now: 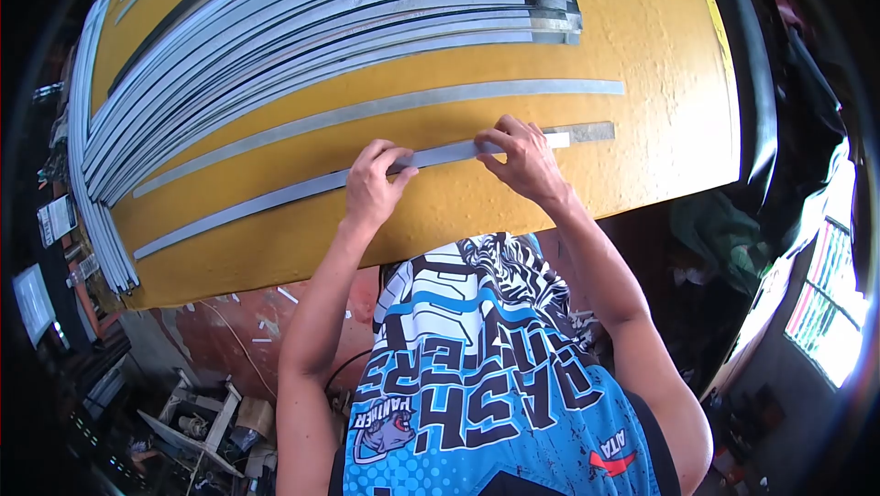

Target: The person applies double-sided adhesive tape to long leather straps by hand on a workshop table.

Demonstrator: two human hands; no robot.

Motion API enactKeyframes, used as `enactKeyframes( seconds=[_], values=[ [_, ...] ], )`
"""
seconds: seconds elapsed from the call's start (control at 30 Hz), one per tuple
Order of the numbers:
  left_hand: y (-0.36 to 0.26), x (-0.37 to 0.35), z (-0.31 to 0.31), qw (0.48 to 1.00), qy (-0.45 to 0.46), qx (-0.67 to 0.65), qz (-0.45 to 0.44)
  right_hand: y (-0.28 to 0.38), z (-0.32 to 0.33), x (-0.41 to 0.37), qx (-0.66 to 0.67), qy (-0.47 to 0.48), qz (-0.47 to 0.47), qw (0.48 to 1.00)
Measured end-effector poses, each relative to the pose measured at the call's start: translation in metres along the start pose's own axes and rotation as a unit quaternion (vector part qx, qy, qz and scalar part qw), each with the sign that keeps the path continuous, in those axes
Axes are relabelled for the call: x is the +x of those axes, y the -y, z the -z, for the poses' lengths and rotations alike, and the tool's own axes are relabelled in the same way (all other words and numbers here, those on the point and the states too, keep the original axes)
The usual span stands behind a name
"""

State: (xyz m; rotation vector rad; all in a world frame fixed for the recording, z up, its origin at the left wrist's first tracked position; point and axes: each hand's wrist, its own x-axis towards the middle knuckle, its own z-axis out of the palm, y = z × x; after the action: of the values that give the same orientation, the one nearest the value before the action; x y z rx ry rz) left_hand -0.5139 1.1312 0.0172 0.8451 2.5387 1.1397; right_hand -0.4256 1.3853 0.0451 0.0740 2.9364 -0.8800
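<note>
A long, thin grey strip (275, 198) lies along the near part of the yellow tabletop, ending at the right in a white patch and a darker end. My left hand (374, 182) grips this strip near its middle, thumb and fingers curled at its edges. Farther right along the same strip, my right hand (524, 161) pinches it in a similar way, just left of the white patch. Parts of the strip under both hands are hidden. A second, lighter grey strip (394, 106) lies just beyond, roughly parallel and apart from the hands.
Many layered strips (367, 15) are piled at the back of the yellow table (655, 47). More pale strips (81, 129) run along its left edge. Dark material (747, 65) hangs past the right edge. A wooden crate (197, 418) stands on the floor at lower left.
</note>
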Motion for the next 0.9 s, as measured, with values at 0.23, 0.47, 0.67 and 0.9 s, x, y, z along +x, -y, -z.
enactKeyframes(
  seconds=[0.23,0.47,0.67,0.9],
  values=[
    [-0.004,0.003,0.003,1.000,0.017,0.015,0.005,-0.001,-0.006,-0.004,0.001,-0.057,0.021,0.998],
    [-0.006,0.008,0.007,0.998,0.046,0.004,0.040,0.000,-0.005,-0.006,0.005,-0.049,0.014,0.999],
    [-0.010,0.010,0.008,0.997,0.055,0.036,0.029,-0.001,-0.006,-0.006,0.008,-0.046,0.007,0.999],
    [-0.013,0.008,0.002,0.997,0.062,-0.002,0.039,-0.001,-0.008,-0.005,0.008,-0.043,0.005,0.999]
  ],
)
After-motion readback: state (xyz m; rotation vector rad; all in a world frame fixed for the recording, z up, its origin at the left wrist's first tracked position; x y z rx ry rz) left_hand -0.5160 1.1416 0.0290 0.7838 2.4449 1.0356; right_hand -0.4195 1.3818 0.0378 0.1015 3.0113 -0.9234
